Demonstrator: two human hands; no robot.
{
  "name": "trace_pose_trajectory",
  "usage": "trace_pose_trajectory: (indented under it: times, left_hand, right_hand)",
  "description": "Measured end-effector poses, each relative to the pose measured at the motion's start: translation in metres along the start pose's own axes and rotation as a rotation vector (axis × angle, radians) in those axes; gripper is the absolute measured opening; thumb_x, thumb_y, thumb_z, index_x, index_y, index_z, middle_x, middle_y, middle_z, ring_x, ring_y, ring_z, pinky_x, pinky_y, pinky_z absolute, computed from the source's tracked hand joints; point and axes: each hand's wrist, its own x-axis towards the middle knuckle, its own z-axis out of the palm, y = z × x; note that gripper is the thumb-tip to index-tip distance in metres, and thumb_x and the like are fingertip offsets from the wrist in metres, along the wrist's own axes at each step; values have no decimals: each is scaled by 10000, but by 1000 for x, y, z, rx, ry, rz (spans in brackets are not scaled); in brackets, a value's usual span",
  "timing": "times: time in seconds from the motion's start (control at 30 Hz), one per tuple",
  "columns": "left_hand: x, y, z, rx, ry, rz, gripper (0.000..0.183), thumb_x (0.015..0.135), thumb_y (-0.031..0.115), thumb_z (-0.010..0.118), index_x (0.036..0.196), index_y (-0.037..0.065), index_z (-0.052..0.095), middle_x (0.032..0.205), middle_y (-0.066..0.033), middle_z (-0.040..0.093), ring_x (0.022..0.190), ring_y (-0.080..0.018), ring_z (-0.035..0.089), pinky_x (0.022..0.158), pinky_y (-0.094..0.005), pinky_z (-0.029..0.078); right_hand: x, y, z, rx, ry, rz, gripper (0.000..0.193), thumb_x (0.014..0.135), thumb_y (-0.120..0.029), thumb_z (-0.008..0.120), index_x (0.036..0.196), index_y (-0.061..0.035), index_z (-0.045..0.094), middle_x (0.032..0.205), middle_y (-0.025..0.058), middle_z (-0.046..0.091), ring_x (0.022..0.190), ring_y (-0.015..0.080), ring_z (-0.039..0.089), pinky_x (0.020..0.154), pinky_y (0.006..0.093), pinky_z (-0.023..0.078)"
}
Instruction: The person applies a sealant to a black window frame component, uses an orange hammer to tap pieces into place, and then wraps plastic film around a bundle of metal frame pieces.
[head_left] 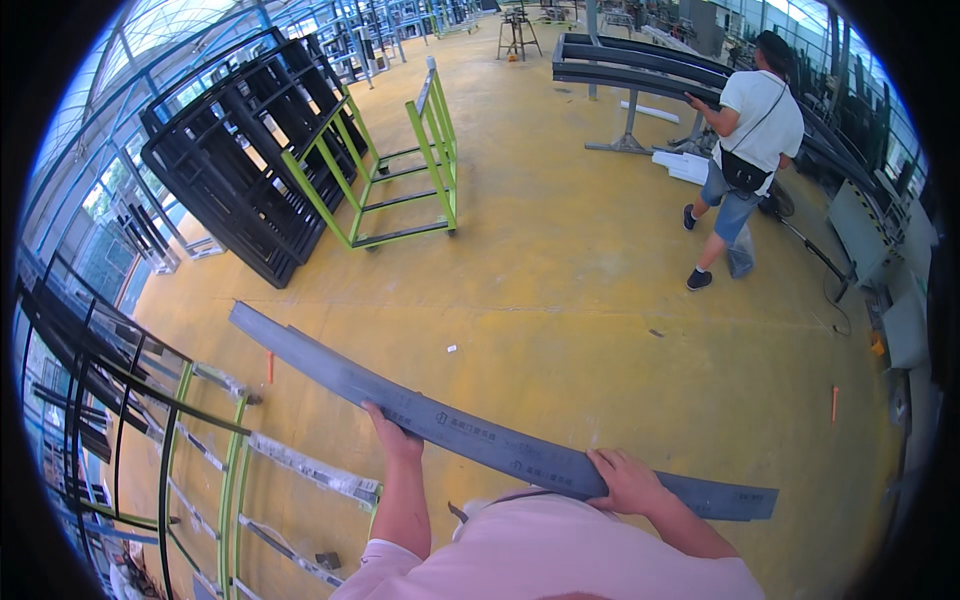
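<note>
A long grey metal profile (470,428) with dark printing along its face lies across in front of my body, its far end reaching up to the left and its near end off to the right. My left hand (393,432) grips it left of its middle, thumb over the upper edge and fingers out of sight beneath. Farther right, my right hand (626,481) is wrapped over the profile, its fingers across the top edge. Floor shows all around the profile.
Black frames (250,150) lean together at the far left, beside a green wheeled rack (447,185). Another green rack (238,470) with wrapped rails stands close on my left. At the far right a person (755,125) in a white shirt walks beside long dark profiles (640,68) on stands.
</note>
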Motion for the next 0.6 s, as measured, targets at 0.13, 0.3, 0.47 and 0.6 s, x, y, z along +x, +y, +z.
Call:
trace_pose_trajectory:
  times: [0.13,0.3,0.47,0.6]
  left_hand:
    - [106,0,69,63,15,-40,560,1001,543,470,1213,30,542,1064,-201,656,973,-358,643,890,-496,528]
    - [212,-20,180,-130,-259,-82,522,972,472,509,1221,15,550,1048,-228,662,960,-370,653,861,-510,538]
    - [352,-37,280,-232,-566,-102,600,963,490,500,1306,-3,517,1141,-240,639,1009,-387,643,881,-528,532]
    - [473,-48,380,-137,-646,-136,674,986,543,476,1395,9,442,1234,-214,604,1149,-364,583,1000,-487,475]
  right_hand:
    - [95,40,-67,10,-8,-79,937,758,-564,762,1438,-19,415,1389,207,495,1266,387,489,1079,459,400]
    - [244,106,-111,225,-77,34,1002,780,-609,727,1496,-20,348,1474,242,424,1348,407,423,1133,460,345]
    - [420,124,-149,523,-211,168,966,787,-448,768,1523,-41,293,1458,250,450,1314,402,481,1107,430,385]
    - [529,153,-182,461,-46,344,852,762,-450,786,1409,-32,422,1327,242,563,1221,390,556,1024,437,446]
